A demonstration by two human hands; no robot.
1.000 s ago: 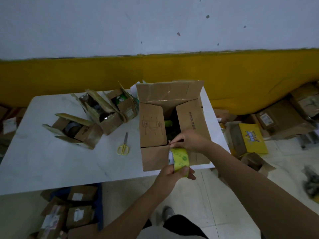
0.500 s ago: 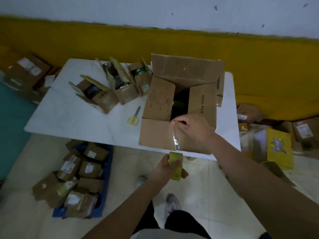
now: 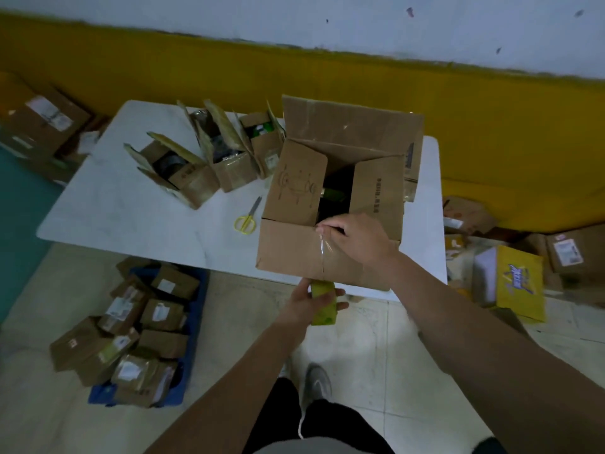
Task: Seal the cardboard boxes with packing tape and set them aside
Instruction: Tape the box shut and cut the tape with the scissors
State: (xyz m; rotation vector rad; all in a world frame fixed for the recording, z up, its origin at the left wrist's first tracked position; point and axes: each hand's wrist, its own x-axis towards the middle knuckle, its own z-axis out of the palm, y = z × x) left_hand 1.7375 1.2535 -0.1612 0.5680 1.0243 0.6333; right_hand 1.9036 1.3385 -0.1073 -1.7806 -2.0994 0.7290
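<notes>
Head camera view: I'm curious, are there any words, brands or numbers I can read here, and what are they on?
Nothing reads clearly.
Large cardboard box, right flap: one row of printed characters, too blurred.
Its left flap: a line drawing, no legible words.
Yellow box on the floor: blue logo, blurred.
Parcels in the blue crate: white labels, too small.

There is one white table [image 3: 131,211]. On the table are one big box [image 3: 288,253], three small boxes [image 3: 234,173] and one pair of scissors [image 3: 247,219]. At the table's front edge are two hands, the left hand [image 3: 302,304] and the right hand [image 3: 360,239], and one tape roll [image 3: 324,308]. Right of the table lies one yellow box [image 3: 520,283].
</notes>
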